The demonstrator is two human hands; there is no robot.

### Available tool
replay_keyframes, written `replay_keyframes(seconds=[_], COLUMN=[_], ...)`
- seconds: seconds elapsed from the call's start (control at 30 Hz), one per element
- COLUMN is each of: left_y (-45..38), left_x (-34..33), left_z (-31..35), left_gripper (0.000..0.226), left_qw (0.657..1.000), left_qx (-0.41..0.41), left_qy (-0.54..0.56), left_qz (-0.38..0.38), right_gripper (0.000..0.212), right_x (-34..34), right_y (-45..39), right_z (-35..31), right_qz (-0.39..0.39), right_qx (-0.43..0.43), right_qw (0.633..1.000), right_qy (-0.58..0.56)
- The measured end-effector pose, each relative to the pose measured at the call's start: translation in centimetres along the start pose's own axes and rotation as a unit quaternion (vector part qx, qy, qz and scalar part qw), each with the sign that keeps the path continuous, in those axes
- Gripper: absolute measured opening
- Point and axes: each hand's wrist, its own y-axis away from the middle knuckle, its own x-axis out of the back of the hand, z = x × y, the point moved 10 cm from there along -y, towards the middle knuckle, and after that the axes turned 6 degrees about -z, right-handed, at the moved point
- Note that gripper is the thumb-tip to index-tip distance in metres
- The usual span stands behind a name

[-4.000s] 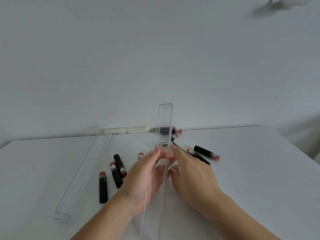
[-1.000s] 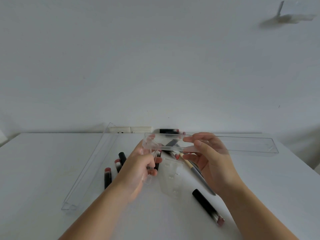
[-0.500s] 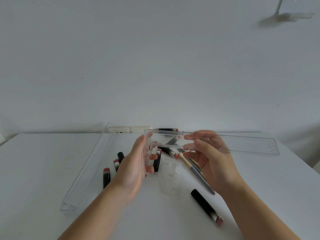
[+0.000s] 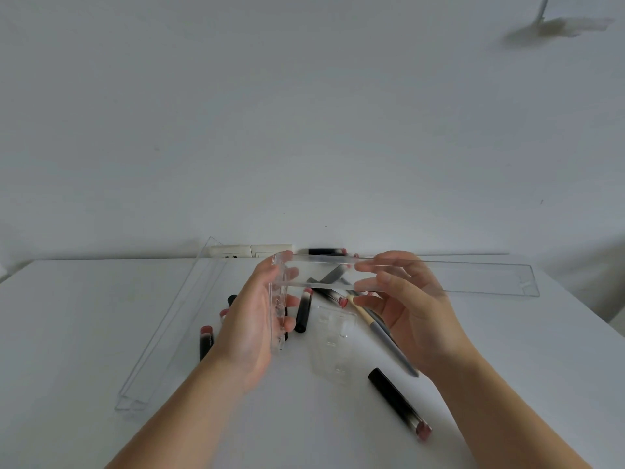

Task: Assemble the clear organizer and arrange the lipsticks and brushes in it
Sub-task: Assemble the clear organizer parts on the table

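Holding two clear organizer parts above the white table [image 4: 84, 333], the person is bringing them together at a corner. The left hand [image 4: 250, 319] is gripping a short clear end piece [image 4: 278, 313] upright, fingers curled round its far face and thumb along the near side. The right hand [image 4: 402, 299] is pinching a long clear panel [image 4: 473, 277] near its left end, fingertips on the top edge and thumb under the lower edge; the panel is running level out to the right, well past the hand, and its left end is meeting the top of the end piece.

Lying flat on the table between the two wrists is another small clear piece [image 4: 334, 346]. A long clear tray [image 4: 176, 326] is lying diagonally to the left of the left hand. Black lipsticks with pink ends are scattered round it: one [image 4: 205, 341] just beside the left wrist, one [image 4: 302, 311] behind the end piece, and one [image 4: 399, 402] near the right forearm. A brush [image 4: 382, 333] with a pale handle is lying under the right hand.

Compared with four seconds ago, the long panel is no longer standing on end between the hands but lying horizontal, and over the last half second the left hand is turning the end piece more squarely against the panel's end.
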Motion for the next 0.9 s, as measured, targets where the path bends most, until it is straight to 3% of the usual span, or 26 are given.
replay_keyframes(seconds=[0.37, 0.6, 0.77, 0.83, 0.9], left_y=[-0.1, -0.2, -0.2, -0.1, 0.0], left_x=[1.1, 1.7, 2.2, 2.8, 3.5], left_z=[0.4, -0.1, -0.1, -0.1, -0.2], left_gripper=[0.03, 0.025, 0.022, 0.024, 0.025], left_qw=[0.992, 0.99, 0.987, 0.987, 0.987], left_qx=[-0.051, -0.019, -0.019, -0.019, -0.015], left_qy=[-0.112, -0.129, -0.14, -0.125, -0.093], left_qz=[0.03, 0.053, 0.073, 0.098, 0.127], right_gripper=[0.017, 0.015, 0.048, 0.057, 0.055], right_x=[0.6, 0.4, 0.6, 0.6, 0.7], right_y=[-0.1, -0.3, -0.4, -0.3, 0.0], right_z=[0.3, 0.5, 1.1, 1.3, 1.3], right_qz=[0.015, -0.023, -0.029, -0.022, -0.003], right_qx=[-0.006, -0.021, -0.035, -0.034, -0.041], right_qw=[1.0, 0.999, 0.997, 0.99, 0.958], right_qy=[0.02, 0.037, 0.059, 0.137, 0.285])
